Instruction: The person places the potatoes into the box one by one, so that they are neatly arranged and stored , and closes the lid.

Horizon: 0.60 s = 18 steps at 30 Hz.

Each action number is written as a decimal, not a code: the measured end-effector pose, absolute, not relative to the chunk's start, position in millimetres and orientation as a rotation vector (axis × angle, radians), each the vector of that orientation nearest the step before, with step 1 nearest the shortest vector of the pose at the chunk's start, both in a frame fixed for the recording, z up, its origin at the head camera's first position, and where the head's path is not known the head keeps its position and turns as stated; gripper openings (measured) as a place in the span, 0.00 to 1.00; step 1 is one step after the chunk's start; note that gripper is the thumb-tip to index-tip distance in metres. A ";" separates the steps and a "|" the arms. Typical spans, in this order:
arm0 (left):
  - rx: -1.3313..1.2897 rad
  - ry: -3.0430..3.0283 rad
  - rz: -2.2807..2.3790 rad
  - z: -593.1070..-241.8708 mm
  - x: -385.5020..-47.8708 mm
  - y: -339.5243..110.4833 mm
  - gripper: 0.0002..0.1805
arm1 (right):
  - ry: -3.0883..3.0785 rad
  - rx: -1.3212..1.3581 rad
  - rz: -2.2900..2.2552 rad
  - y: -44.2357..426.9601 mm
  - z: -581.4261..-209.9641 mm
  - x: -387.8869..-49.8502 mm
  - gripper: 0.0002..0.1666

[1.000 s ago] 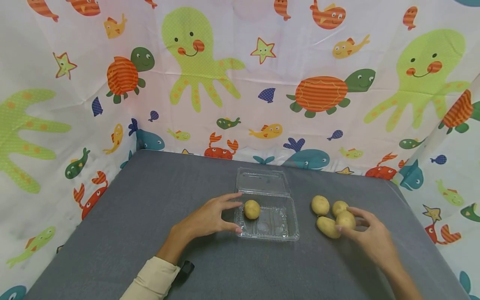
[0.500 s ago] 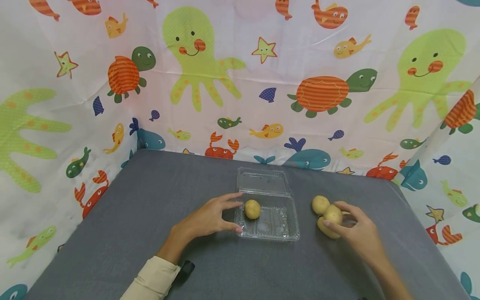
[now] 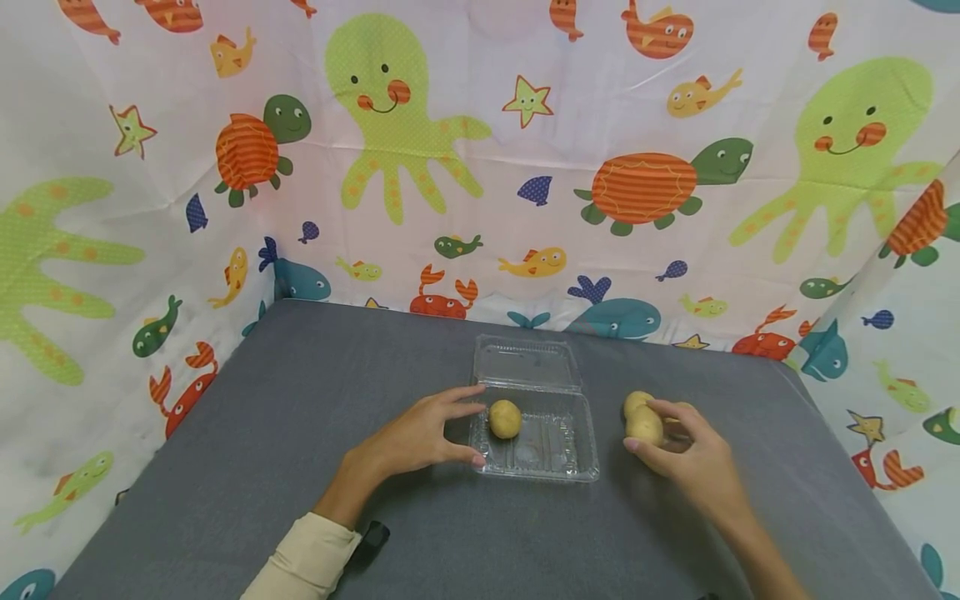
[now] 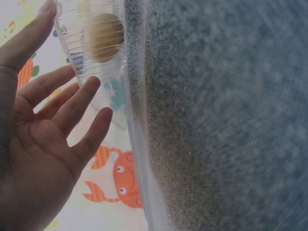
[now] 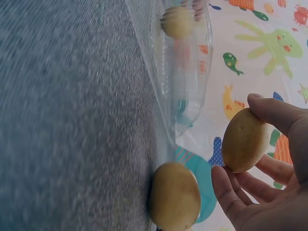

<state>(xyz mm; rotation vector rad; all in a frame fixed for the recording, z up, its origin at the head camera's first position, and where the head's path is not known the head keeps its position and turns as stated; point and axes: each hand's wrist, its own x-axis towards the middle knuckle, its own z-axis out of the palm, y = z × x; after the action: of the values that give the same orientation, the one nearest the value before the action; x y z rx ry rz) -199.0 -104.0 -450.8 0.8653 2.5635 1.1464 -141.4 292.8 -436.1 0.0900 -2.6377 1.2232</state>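
A clear plastic clamshell container [image 3: 561, 437] lies with its lid folded back, one round potato [image 3: 505, 419] in its left part. At the container's left side is my left hand [image 3: 420, 433], fingers spread and thumb apart; in the left wrist view its thumb tip meets the rim. My right hand [image 3: 705, 467] pinches a potato [image 5: 245, 139] between thumb and fingers, lifted off the table. Behind the held potato another potato [image 3: 636, 402] shows in part. In the right wrist view one potato [image 5: 174, 197] rests on the table below the hand. Other potatoes there are mostly hidden.
A grey cloth covers the table [image 3: 360, 358]. Behind and at both sides hangs a white curtain [image 3: 525, 200] printed with sea animals. The container's raised lid [image 3: 525, 362] lies toward the back curtain.
My right hand has moved left with the gripped potato, passing over the other potatoes toward the container. The left hand and the container have stayed in place.
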 end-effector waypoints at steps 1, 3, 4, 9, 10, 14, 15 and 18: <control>0.866 2.563 1.145 -451.0 -198.9 -104.3 0.45 | -2.631 0.101 1.217 290.8 -436.2 -141.6 0.39; 0.869 2.562 1.143 -451.5 -198.8 -104.7 0.46 | -2.611 0.122 1.224 286.8 -436.2 -141.8 0.39; 0.871 2.560 1.144 -451.9 -198.9 -104.9 0.46 | -2.599 0.131 1.234 284.7 -436.2 -142.2 0.39; 0.867 2.565 1.147 -452.5 -199.8 -103.9 0.45 | -2.607 0.130 1.260 276.7 -432.3 -142.4 0.39; 0.865 2.568 1.146 -452.3 -199.9 -103.6 0.45 | -2.610 0.134 1.262 275.3 -431.4 -142.8 0.38; 0.855 2.566 1.146 -451.4 -199.8 -103.2 0.44 | -2.596 0.185 1.277 269.6 -430.4 -145.2 0.36; 0.854 2.566 1.145 -451.2 -199.7 -103.3 0.44 | -2.589 0.202 1.284 268.1 -430.5 -146.0 0.36; 0.851 2.563 1.144 -450.7 -199.3 -103.8 0.44 | -2.585 0.230 1.292 264.2 -430.6 -148.2 0.35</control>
<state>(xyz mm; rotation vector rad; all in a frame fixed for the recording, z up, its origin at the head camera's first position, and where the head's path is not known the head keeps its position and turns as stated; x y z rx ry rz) -199.3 -103.8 -450.7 0.8513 2.5631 1.1442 -148.2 264.2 -430.6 0.2296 -2.5848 1.2924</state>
